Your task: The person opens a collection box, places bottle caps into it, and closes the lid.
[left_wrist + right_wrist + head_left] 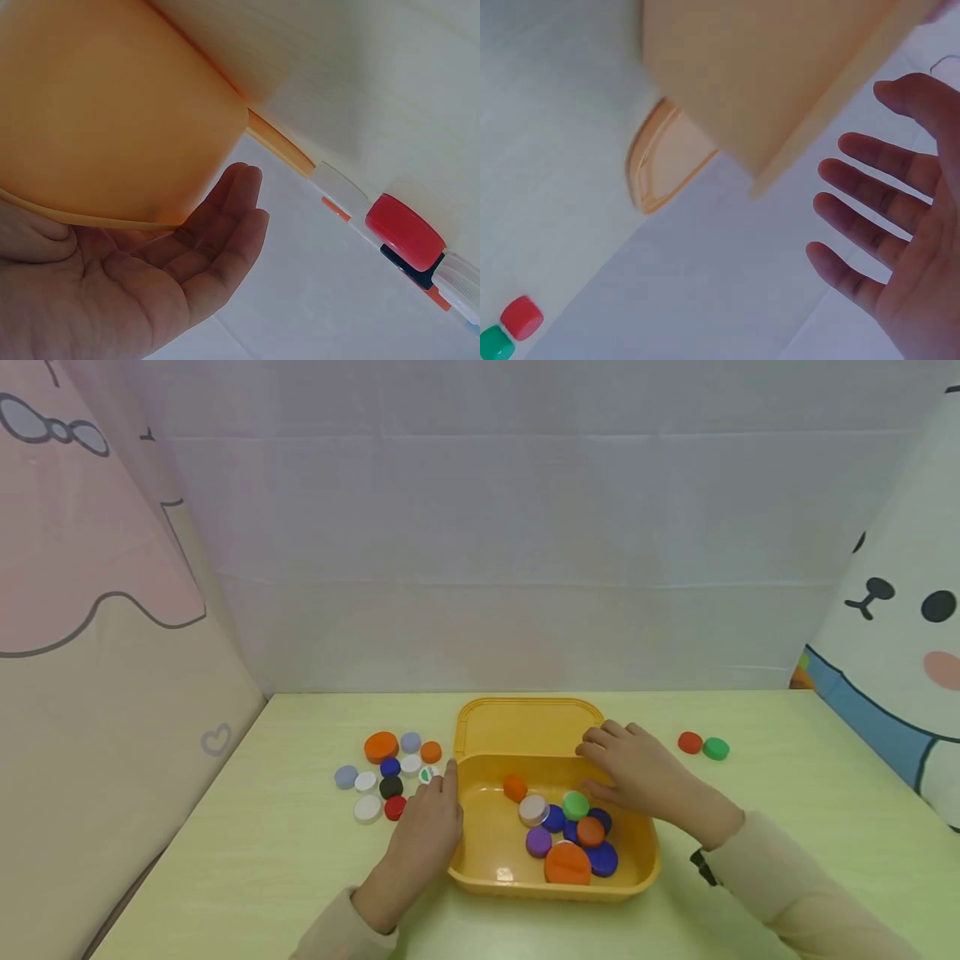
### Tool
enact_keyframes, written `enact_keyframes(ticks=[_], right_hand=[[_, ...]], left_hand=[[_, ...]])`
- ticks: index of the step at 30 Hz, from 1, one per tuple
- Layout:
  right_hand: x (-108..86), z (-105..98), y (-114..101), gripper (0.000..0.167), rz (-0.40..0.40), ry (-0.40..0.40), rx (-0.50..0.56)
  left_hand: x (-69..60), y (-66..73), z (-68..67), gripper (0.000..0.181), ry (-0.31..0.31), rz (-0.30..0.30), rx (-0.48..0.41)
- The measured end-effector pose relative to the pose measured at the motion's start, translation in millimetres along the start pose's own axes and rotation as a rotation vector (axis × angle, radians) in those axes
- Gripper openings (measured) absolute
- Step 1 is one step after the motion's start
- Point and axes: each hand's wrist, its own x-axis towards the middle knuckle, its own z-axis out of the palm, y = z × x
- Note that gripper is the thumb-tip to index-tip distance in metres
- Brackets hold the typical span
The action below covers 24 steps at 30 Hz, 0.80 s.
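Observation:
A yellow plastic box stands on the table with bottle caps inside, among them a large orange cap, a purple cap and a light green cap. My left hand holds the box's left rim; in the left wrist view that hand has some fingers outside the wall, and its thumb is partly hidden. Over the back right corner is my right hand, its fingers spread. The right wrist view shows that hand apart from the box wall, holding nothing.
Behind the box lies a yellow lid. Several loose caps, including a black cap and a red cap, are left of the box. On the right, another red cap touches a green cap.

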Motion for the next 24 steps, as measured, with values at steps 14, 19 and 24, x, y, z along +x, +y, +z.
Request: enact_keyframes(ticks=[14,19,24], right_hand=[[-24.1,9,58,0.029,0.161,0.045,0.022],[-34.6,16,80,0.030,0.242,-0.002,0.033],[-45.1,23,99,0.030,0.325,-0.057,0.072]], left_hand=[[0.8,0.4,-2.1,0.049,-0.014,-0.007,0.001],[1.4,1.1,-1.7,0.050,-0.035,-0.028,-0.008],[1.0,1.2,-1.5,0.050,-0.035,-0.028,-0.014]])
